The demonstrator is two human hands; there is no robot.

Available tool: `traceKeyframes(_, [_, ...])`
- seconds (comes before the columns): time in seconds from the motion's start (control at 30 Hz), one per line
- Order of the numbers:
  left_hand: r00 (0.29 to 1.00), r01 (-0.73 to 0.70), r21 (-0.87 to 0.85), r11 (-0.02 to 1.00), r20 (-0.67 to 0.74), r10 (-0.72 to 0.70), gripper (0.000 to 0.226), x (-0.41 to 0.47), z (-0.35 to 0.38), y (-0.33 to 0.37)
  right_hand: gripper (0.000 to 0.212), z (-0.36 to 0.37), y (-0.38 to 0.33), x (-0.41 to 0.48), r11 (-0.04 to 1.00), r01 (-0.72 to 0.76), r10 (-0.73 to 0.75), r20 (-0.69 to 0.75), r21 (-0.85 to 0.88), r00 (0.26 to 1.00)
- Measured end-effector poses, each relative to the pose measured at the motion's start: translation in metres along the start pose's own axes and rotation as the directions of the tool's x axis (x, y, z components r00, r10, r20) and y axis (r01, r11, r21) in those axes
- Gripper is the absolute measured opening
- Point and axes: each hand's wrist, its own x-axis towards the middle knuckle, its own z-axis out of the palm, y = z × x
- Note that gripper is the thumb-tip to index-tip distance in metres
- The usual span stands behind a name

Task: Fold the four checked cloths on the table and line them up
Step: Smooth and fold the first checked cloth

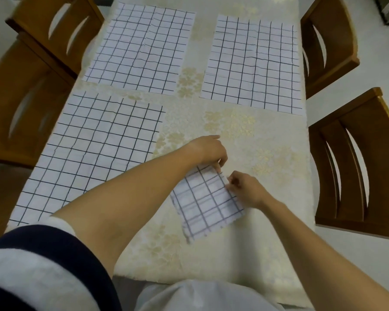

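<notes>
A small folded checked cloth [204, 203] lies tilted on the table near the front, right of centre. My left hand [208, 151] pinches its far corner. My right hand [245, 189] pinches its right edge just below that corner. Three more checked cloths lie flat and unfolded: one at the near left [88, 153], one at the far left [142, 48], one at the far right [254, 63].
The table wears a cream cloth with gold flowers [245, 131]. Wooden chairs stand at the left [27, 108] and far left [54, 30], and on the right [357, 164] and far right [328, 48]. My lap is at the table's front edge.
</notes>
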Motion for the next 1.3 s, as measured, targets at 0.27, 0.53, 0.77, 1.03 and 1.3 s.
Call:
traceKeyframes(0.27, [0.967,0.194,-0.563,0.803,-0.026,-0.252,0.027,-0.017,0.018,-0.021,0.014,-0.059,0.01,0.026,0.998,0.065,-0.065,-0.09,0.002,0.994])
traceKeyframes(0.53, [0.838,0.267,-0.819,0.508,-0.062,-0.541,0.015,-0.045,0.059,-0.038,0.02,-0.072,0.027,0.04,0.995,0.008,0.007,-0.148,0.103,0.989])
traceKeyframes(0.77, [0.754,0.284,-0.849,0.445,-0.089,-0.651,0.012,-0.049,0.067,-0.029,0.026,-0.06,0.029,0.042,0.996,-0.066,0.087,-0.379,0.068,0.921])
traceKeyframes(1.03, [0.635,0.296,-0.536,0.791,-0.508,-0.582,0.046,-0.057,0.081,0.044,0.042,0.009,-0.025,0.018,0.919,0.245,-0.378,-0.511,-0.31,0.772])
traceKeyframes(1.3, [0.636,0.498,-0.554,0.667,-0.289,-0.715,0.074,-0.04,0.112,0.076,0.061,0.066,-0.022,0.026,0.885,0.227,-0.339,-0.227,-0.407,0.913])
